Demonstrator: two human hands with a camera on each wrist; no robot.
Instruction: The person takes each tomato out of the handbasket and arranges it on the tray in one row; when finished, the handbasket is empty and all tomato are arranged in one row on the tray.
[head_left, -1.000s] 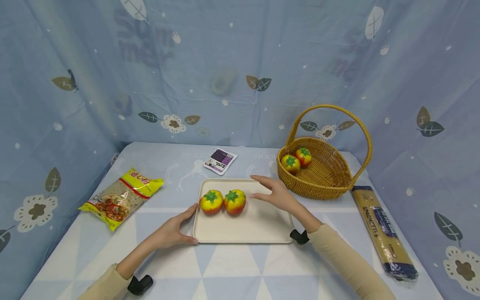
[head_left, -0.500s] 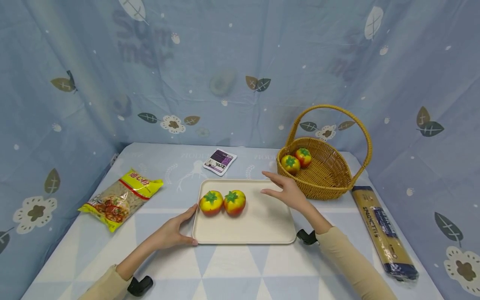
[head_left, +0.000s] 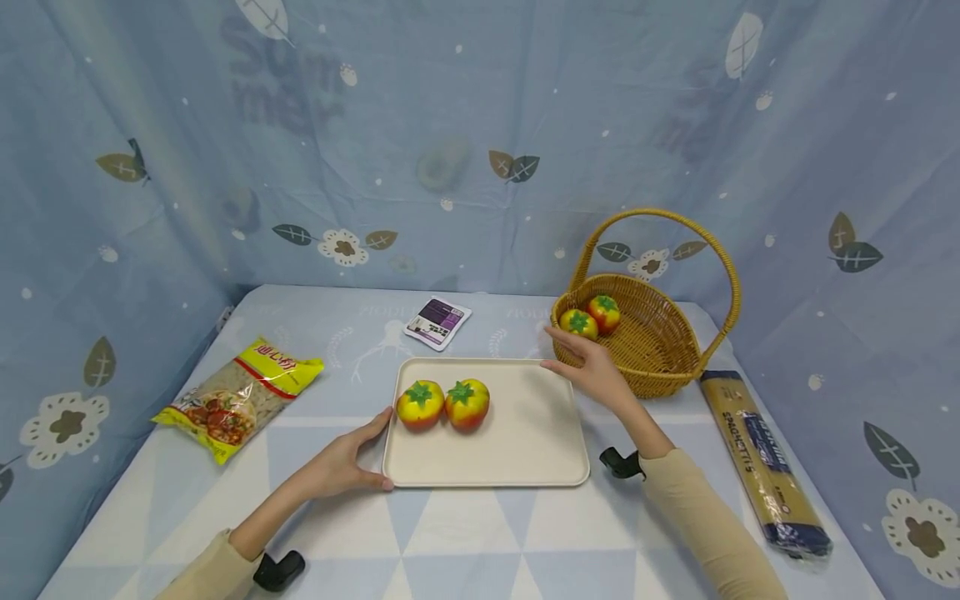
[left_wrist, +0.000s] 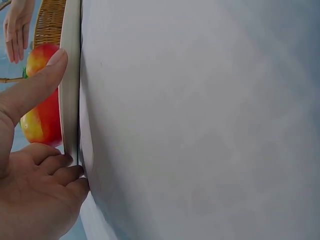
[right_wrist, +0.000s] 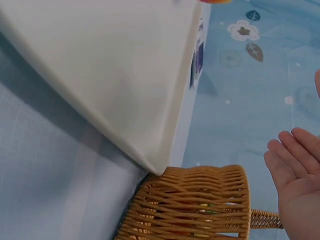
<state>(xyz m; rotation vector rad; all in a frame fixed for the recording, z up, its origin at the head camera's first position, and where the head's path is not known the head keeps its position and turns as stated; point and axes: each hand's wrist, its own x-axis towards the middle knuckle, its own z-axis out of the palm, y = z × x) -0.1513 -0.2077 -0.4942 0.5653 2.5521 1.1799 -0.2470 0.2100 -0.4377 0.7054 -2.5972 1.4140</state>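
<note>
The cream tray [head_left: 536, 437] lies flat on the table, two yellow-red fruits [head_left: 467, 407], perhaps tomatoes, side by side in its left half. The left hand [head_left: 339, 464], thumb and fingers spread, touches its left end; whether fingertips reach underneath is hard to tell. The right hand [head_left: 597, 377], thumb apart from fingers and holding nothing, hovers near the far right corner, before a wicker basket [head_left: 663, 383] holding two similar fruits.

Two red-yellow fruits [head_left: 467, 407] sit side by side on a cream tray [head_left: 525, 450].
</note>
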